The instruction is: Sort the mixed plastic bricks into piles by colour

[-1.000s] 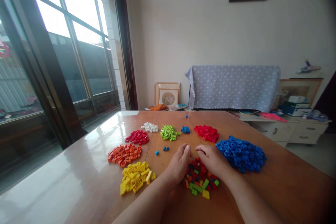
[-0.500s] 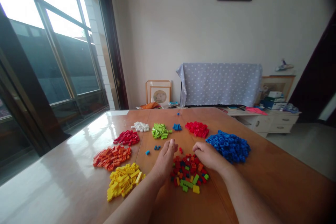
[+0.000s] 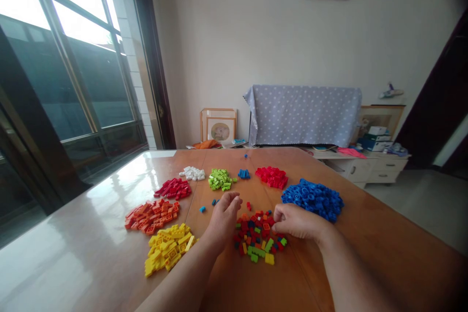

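Observation:
My left hand (image 3: 224, 218) is held just left of a mixed pile of small toy bricks (image 3: 258, 241). Its fingers are bent in toward the thumb; whatever may be inside is hidden. At the pile's right edge, the fingers of my right hand (image 3: 298, 222) are pinched together close to the bricks, and I cannot make out what is between them. The mixed pile has red, orange, green, yellow and dark blue pieces. A single red brick (image 3: 249, 206) lies behind it. Loose blue bricks (image 3: 202, 209) lie beyond my left hand, one partly covered by it.
Sorted heaps surround the mix: yellow (image 3: 168, 248), orange (image 3: 151, 217), dark red (image 3: 173, 188), white (image 3: 192, 173), lime green (image 3: 220, 179), small blue (image 3: 243, 174), bright red (image 3: 271, 177) and large blue (image 3: 313, 200). A blue piece (image 3: 246, 156) sits near the wooden table's (image 3: 263, 292) far edge.
My left hand's fingers have bent in from a straighter pose. My right hand has lowered toward the pile's right side. The whole view has shifted slightly.

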Demonstrator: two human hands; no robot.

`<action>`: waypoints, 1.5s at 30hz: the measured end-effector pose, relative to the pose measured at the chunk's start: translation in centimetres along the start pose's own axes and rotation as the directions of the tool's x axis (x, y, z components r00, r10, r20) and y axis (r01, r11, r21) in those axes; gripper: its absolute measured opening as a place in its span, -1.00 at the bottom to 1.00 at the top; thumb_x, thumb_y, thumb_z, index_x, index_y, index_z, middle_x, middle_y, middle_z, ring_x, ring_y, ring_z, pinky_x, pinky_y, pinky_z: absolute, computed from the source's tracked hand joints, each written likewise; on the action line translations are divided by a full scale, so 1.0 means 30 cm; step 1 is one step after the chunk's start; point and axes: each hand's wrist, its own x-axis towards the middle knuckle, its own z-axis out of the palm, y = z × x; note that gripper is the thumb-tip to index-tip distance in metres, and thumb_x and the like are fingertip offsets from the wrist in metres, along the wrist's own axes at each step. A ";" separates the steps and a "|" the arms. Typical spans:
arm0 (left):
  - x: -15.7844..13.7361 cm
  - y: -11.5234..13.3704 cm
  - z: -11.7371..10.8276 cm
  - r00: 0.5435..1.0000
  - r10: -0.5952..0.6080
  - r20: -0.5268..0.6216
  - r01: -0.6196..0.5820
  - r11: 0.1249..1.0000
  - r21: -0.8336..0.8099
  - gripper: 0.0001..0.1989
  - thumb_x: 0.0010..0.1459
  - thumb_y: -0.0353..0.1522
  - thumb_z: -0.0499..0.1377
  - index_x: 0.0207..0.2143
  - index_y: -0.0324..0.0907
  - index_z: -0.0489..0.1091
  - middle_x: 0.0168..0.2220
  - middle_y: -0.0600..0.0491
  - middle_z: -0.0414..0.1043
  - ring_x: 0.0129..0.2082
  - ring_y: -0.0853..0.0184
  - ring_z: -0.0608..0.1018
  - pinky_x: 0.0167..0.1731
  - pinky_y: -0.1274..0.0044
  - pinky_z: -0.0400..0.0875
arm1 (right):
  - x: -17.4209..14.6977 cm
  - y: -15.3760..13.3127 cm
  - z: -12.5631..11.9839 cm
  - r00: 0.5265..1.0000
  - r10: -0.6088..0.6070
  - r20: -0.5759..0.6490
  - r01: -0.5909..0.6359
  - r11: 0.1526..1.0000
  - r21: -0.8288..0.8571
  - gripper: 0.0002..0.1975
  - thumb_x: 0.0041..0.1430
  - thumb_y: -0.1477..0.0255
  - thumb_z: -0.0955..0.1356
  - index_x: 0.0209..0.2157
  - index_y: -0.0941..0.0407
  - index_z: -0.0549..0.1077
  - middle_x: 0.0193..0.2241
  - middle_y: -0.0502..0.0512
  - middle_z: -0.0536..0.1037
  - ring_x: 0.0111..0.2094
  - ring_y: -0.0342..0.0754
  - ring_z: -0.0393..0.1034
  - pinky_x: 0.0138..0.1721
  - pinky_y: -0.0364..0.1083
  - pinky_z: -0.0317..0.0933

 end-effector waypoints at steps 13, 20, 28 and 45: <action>-0.016 -0.026 0.016 0.986 0.155 0.058 -0.160 0.982 0.104 -0.68 0.15 -0.15 0.23 -0.15 -0.18 0.49 -0.15 -0.09 0.56 -0.17 0.20 0.55 -0.13 0.44 0.39 | -0.019 -0.050 0.018 0.996 -0.085 -0.036 0.088 0.992 0.090 -0.88 -0.07 0.49 0.42 -0.41 0.12 0.43 -0.49 -0.05 0.48 -0.43 -0.12 0.32 -0.48 -0.18 0.06; -0.025 -0.045 0.022 0.966 0.202 0.163 -0.225 0.965 0.135 -0.73 0.12 -0.20 0.26 -0.18 -0.14 0.51 -0.20 -0.04 0.56 -0.20 0.22 0.53 -0.20 0.48 0.38 | -0.008 -0.085 0.029 0.977 -0.128 -0.168 0.175 0.935 0.309 -0.91 -0.01 0.48 0.38 -0.41 0.11 0.38 -0.52 -0.09 0.41 -0.45 -0.15 0.27 -0.44 -0.18 0.06; -0.039 -0.090 0.060 0.932 0.229 0.282 -0.274 0.953 0.131 -0.82 0.13 -0.34 0.21 -0.19 -0.15 0.44 -0.34 0.05 0.51 -0.37 0.34 0.48 -0.38 0.56 0.29 | 0.018 -0.143 0.084 0.953 -0.152 -0.261 0.283 0.754 0.593 -0.83 0.04 0.38 0.43 -0.37 0.12 0.37 -0.46 -0.11 0.36 -0.40 -0.17 0.24 -0.38 -0.18 0.11; -0.031 -0.047 0.056 0.954 0.044 0.296 0.026 0.973 -0.230 -0.60 -0.03 -0.12 0.41 -0.32 -0.19 0.38 -0.37 0.04 0.51 -0.40 0.39 0.47 -0.38 0.59 0.28 | 0.005 -0.159 0.083 0.987 -0.106 -0.119 0.158 0.545 0.823 -0.75 0.08 0.26 0.45 -0.30 0.10 0.40 -0.51 -0.07 0.45 -0.53 -0.20 0.21 -0.49 -0.17 -0.02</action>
